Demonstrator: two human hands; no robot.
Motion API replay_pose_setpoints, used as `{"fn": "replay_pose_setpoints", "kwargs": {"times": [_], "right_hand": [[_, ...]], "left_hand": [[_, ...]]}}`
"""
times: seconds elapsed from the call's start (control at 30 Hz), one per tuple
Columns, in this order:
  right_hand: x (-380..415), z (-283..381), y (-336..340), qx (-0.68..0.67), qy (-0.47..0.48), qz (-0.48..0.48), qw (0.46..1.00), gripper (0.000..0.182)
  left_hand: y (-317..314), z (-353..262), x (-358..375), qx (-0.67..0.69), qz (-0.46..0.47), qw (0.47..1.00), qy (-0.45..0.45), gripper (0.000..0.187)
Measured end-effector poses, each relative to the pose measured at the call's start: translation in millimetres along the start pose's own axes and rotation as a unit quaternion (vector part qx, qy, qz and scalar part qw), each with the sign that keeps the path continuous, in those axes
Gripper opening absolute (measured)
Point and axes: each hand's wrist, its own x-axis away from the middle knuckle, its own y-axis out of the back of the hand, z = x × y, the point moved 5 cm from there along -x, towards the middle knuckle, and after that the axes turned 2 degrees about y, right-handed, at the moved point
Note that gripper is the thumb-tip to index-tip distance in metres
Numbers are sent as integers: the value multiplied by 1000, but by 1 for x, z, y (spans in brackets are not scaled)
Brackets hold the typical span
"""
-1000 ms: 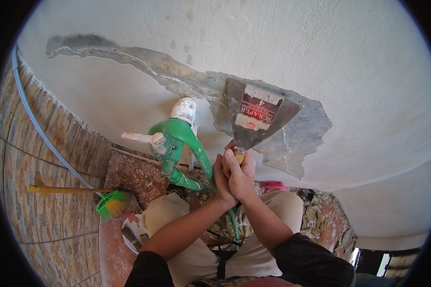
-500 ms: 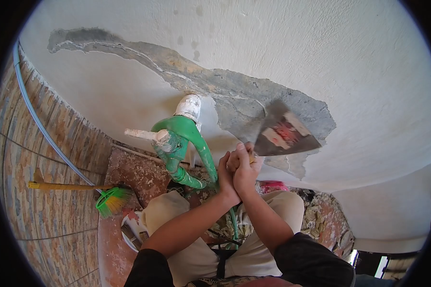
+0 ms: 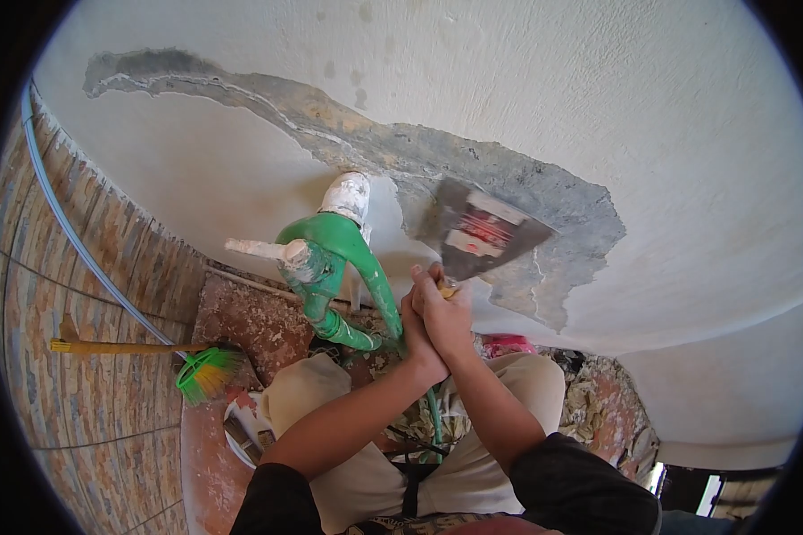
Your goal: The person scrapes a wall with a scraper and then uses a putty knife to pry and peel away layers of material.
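Note:
My right hand (image 3: 447,316) is closed around the yellow handle of a wide putty knife (image 3: 484,234). Pressed against it from the left is my left hand (image 3: 418,328), its fingers closed about the same grip and partly hidden. The blade, slightly blurred, with a worn red and white label, lies over a grey bare patch (image 3: 562,214) in the white wall (image 3: 687,160). Just left of my hands stands a green water pipe with a tap (image 3: 330,241), joined to a white-smeared fitting (image 3: 346,196) at the wall.
A broom with green and orange bristles (image 3: 207,374) leans at the left near a pale blue hose (image 3: 80,236). A white bucket (image 3: 241,432) with tools inside stands by my knee. Plaster debris (image 3: 589,401) covers the floor at right, near a pink object (image 3: 506,345).
The putty knife has swung left across the bare patch, its blade turning with it. Both hands have shifted slightly left together.

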Motion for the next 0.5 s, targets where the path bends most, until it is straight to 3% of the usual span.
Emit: {"fn": "replay_pose_setpoints", "kwargs": {"times": [0.07,0.3,0.4,0.5], "right_hand": [[0,1,-1,12,5,15,1000,31],[-2,4,-3,57,21,65,996,31],[-1,5,-5,70,26,80,994,31],[-1,6,-5,75,27,80,994,32]], "left_hand": [[1,3,-1,329,67,942,-13,22],[2,4,-1,329,48,943,-4,25],[-3,-14,-8,354,60,932,-39,24],[-2,-13,-7,333,31,942,-6,24]]}}
